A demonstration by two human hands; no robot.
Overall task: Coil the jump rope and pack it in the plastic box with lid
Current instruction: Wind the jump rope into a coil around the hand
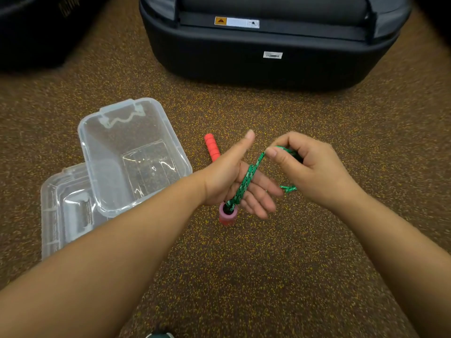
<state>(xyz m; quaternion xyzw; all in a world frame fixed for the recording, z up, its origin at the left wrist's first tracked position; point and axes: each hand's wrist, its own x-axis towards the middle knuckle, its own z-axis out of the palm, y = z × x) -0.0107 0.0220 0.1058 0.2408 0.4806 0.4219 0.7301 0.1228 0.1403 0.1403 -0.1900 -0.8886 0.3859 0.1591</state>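
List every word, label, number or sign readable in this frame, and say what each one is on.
No text can be read.
Orange-and-white sticker on top of the black case: a warning triangle shows; its print is too small to read.
Small white label on the case front: blurred.
Faint lettering on the dark object at top left: illegible.
Clear plastic box, lid, rope, red handles: no text visible.

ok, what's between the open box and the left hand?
Head view: mostly bare speckled floor. One red handle lies there, between the box and the left hand, partly behind the hand.
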